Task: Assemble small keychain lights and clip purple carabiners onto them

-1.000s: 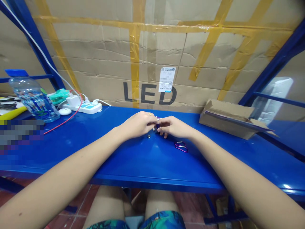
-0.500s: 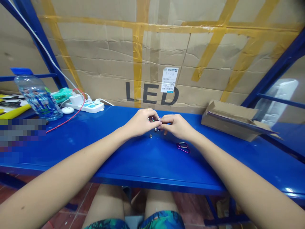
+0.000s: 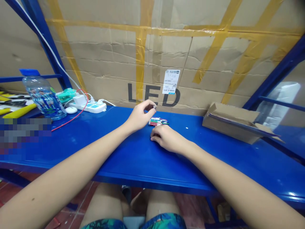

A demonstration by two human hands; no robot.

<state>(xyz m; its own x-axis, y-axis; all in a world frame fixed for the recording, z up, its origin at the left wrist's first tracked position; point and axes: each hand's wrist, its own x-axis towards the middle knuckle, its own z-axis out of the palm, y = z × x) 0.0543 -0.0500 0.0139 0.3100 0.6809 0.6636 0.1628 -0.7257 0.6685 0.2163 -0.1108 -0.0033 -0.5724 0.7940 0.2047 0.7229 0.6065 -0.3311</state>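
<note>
Blue table (image 3: pixel 95 143): grip firmly small metal piece (image 3: pixel 154 107) pinched in left hand (image 3: pixel 139 117); right hand (image 3: pixel 166 139) curled near coloured clips (image 3: pixel 158 121), contents hidden.

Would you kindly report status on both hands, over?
Left hand raised, pinching small piece. Right hand resting on table, beside coloured clips. Nothing blocking the clips.

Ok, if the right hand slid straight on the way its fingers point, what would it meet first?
Most likely the left forearm: the right hand lies on the blue table with fingers pointing left. The coloured clip bundle sits behind that line. Forearm height above the table is unclear.
</note>
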